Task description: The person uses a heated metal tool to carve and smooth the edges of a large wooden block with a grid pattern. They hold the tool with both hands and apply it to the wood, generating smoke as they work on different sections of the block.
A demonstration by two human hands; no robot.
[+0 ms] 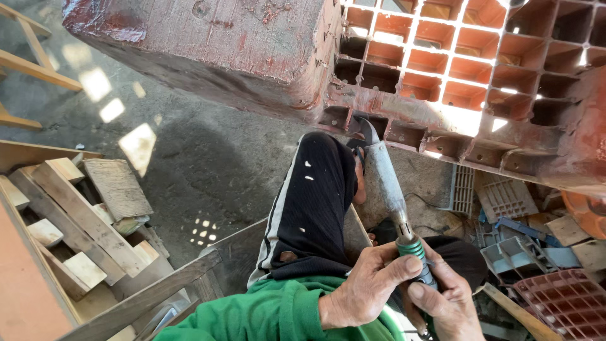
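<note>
My left hand (365, 292) and my right hand (449, 304) both close around the green ribbed grip (411, 248) of a long grey cylindrical power tool (385, 180). The tool points away from me, and its dark head (362, 130) meets the lower edge of a worn red plastic grid panel (480, 63). My leg in black trousers with a white stripe (312, 202) lies under the tool. A green sleeve (271, 312) covers my left arm.
A big red-stained block (202, 44) hangs over the grey floor (208, 158) at the top. Wooden offcuts (82, 215) fill a wooden frame on the left. Grey, blue and red plastic scraps (530, 246) pile up on the right, with a red grid crate (565, 303).
</note>
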